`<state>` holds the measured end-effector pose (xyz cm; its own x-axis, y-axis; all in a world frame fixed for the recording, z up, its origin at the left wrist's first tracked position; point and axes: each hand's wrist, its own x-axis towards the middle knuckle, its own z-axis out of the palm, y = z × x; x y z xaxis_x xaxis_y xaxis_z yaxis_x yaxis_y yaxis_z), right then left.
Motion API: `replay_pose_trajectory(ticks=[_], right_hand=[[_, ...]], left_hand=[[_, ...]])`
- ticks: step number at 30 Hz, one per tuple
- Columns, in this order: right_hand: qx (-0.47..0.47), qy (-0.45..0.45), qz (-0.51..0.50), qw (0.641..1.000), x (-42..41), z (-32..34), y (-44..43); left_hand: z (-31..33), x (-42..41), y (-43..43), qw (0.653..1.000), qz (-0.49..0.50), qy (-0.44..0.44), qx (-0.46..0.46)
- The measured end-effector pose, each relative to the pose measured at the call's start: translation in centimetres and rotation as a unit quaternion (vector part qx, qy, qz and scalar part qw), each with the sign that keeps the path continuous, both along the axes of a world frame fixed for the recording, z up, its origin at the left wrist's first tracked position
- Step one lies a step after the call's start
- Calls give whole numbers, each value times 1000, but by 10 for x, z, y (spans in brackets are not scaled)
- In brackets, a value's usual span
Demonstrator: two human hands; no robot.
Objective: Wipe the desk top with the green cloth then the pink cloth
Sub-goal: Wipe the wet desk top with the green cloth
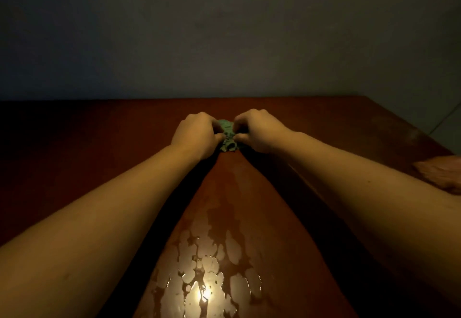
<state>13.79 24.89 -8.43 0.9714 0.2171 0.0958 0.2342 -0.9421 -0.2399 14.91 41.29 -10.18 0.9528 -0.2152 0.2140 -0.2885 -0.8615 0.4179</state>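
Head view: I see the green cloth (228, 133) bunched at far centre of the desk top (99, 130).
Left hand (197, 135): fingers curled, gripping it.
Right hand (257, 130): same grip.
Hidden: most of it, under fingers.
Cut off: pink cloth (441, 175), right edge, dim.

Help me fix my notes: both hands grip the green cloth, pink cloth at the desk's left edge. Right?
No: the head view shows the pink cloth at the desk's right edge, not left. Left hand and right hand grip the green cloth.
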Motion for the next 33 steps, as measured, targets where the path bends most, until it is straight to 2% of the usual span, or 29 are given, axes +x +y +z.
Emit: replay_pose_trajectory(ticks=[5,8,12,18,25,30,33], right_hand=[[5,7,56,998,-35,-6,-12],[13,-23,22,999,-19,-7,-6],[-1,-17,-12,1000,-10,-3,1],[-1,7,76,997,-72,-6,-11],[36,-6,-14,999,-62,-3,4],[-27,36,57,997,-101,4,-5],[-3,28,40,999,-98,4,-5]], left_hand=[[-10,-36,12,999,-39,-13,-7],[-4,-20,4,1000,-20,0,-16],[7,-12,-4,1000,-4,18,5],[-9,-66,21,999,-51,4,3],[6,-62,-2,999,12,33,0],[-5,-103,15,999,-43,6,21],[-2,-98,11,999,-44,6,12]])
